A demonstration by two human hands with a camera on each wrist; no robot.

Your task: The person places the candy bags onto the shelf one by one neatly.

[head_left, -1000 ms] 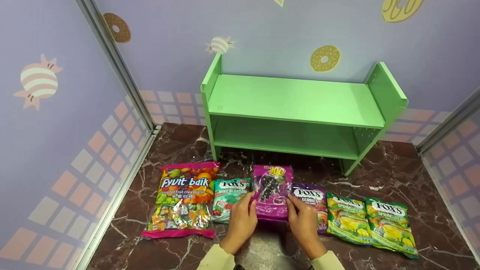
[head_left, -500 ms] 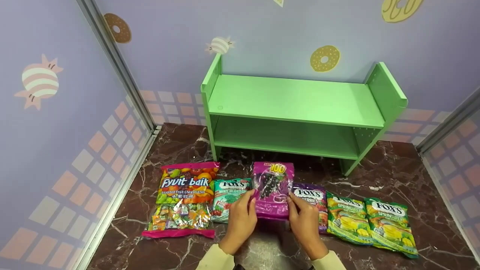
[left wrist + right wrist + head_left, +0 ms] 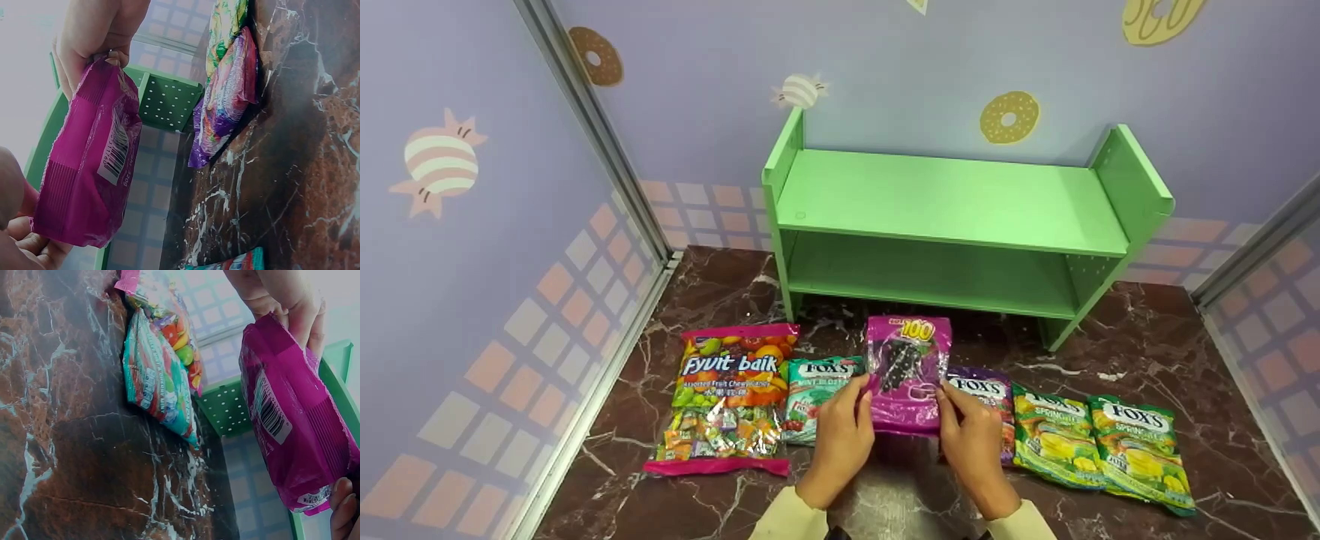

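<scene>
Both hands hold a purple candy bag (image 3: 906,371) with a dark berry picture and a yellow "100". My left hand (image 3: 838,439) pinches its left edge, and my right hand (image 3: 973,446) pinches its right edge. The wrist views show the bag's back (image 3: 93,157), with a barcode label, raised off the dark marble surface. Behind the left hand lies a teal Fox's mint bag (image 3: 810,412), partly covered. A purple Fox's berries bag (image 3: 976,384) is partly hidden behind the right hand.
A green two-tier shelf (image 3: 952,199) stands behind the bags. At far left lies a large Fyuit baik candy bag (image 3: 727,397). Two green-yellow Fox's bags, one inner (image 3: 1057,439) and one outer (image 3: 1144,454), lie at right. Patterned walls (image 3: 885,75) enclose the surface.
The purple candy bag has risen a little in the head view, away from the person and towards the shelf, still held by both hands. The other bags have not moved.
</scene>
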